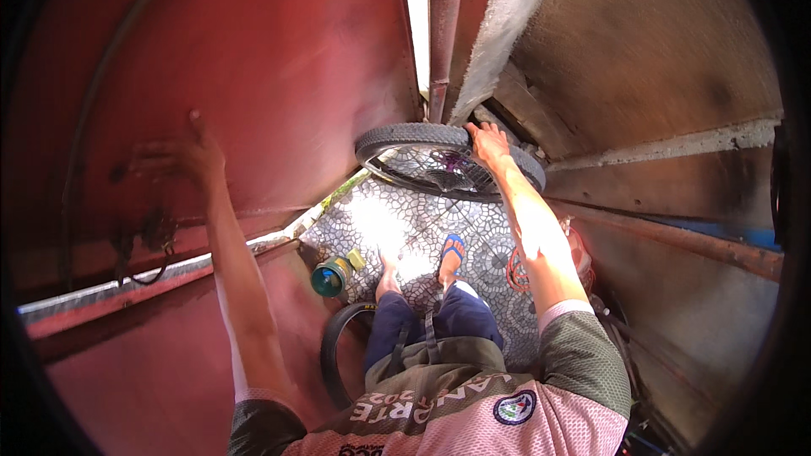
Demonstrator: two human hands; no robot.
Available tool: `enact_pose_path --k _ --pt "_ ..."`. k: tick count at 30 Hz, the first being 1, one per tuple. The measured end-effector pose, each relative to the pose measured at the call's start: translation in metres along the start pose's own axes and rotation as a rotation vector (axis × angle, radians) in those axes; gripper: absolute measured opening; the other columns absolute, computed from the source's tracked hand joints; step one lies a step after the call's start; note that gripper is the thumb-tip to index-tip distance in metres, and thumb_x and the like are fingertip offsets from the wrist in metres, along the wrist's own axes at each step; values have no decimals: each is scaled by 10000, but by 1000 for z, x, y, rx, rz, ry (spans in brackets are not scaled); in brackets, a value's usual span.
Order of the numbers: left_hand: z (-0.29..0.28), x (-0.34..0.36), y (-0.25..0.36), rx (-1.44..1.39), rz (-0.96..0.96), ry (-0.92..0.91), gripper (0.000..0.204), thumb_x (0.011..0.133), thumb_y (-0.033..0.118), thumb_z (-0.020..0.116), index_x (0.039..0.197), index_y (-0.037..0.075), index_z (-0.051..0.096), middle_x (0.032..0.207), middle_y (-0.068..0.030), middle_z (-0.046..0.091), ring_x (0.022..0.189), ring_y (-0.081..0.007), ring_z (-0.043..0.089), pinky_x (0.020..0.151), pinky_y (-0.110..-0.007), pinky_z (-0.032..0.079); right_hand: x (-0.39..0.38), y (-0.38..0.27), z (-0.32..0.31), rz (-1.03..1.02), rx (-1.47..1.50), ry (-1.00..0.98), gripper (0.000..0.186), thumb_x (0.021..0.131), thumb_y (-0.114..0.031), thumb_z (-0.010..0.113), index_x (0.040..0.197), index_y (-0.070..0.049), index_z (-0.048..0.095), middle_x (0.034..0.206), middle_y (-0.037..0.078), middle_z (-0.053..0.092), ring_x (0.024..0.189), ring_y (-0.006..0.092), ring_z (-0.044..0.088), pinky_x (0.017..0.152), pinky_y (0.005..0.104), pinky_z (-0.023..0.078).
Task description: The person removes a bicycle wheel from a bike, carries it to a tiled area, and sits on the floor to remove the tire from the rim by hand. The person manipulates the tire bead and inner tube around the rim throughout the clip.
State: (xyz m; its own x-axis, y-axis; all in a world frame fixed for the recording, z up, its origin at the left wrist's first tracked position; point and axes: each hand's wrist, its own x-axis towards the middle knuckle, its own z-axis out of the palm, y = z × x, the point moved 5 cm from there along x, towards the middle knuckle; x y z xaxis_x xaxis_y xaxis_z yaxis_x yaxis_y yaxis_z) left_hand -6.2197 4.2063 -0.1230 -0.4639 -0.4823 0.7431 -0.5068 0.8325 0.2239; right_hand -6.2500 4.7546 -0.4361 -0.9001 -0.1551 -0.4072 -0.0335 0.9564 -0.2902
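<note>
My right hand (488, 145) grips the top of a bicycle wheel (412, 133). The wheel stands upright on the tiled floor ahead of my feet, with its black knobby tyre, spokes, and a purple hub showing. Part of the tyre is hidden behind my fingers. My left hand (187, 156) is raised against the red metal door (304, 42), fingers spread and holding nothing. Shadow covers that hand, so I cannot tell how firmly it touches the panel. Below it, a dark latch or hook (152, 245) hangs at the door's crossbar.
A second black tyre (331, 355) leans beside my left leg. Close by are a green tin (328, 279) and a yellow block (356, 259). Reddish coiled cable (515, 272) lies right of my feet. A brown wall panel (650, 42) bounds the right side.
</note>
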Motion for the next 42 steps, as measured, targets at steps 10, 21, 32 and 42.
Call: enact_pose_path --k 10,21,32,42 --pt "31 13 -12 -44 94 8 1444 824 908 525 1586 -92 -186 1571 -494 -223 1479 -661 -200 1126 -806 -10 -11 -44 -27 45 64 -113 613 874 -33 649 1432 -286 619 1414 103 648 1358 392 541 1101 606 433" --pt "64 51 -5 -192 176 -54 1405 833 885 556 1615 -3 -202 1587 -458 -248 1498 -627 -201 1174 -755 -15 -9 -73 -35 -143 -52 -86 612 849 28 571 1407 -217 633 1230 165 736 1184 379 669 1016 522 492" --pt "76 92 -21 -234 284 -43 1297 888 764 633 1644 -5 -87 1632 -441 -94 1536 -605 -60 1207 -708 152 0 -95 -41 -320 -77 -89 520 864 4 627 1320 -245 664 1219 117 736 1220 363 646 1066 500 469" --pt "52 -92 38 -631 567 -431 1123 820 413 880 1674 151 201 1705 -298 9 1570 -520 60 1184 -739 284 8 -103 -33 -267 -154 137 661 857 43 623 1468 -185 518 1484 88 547 1403 323 477 1191 458 362"
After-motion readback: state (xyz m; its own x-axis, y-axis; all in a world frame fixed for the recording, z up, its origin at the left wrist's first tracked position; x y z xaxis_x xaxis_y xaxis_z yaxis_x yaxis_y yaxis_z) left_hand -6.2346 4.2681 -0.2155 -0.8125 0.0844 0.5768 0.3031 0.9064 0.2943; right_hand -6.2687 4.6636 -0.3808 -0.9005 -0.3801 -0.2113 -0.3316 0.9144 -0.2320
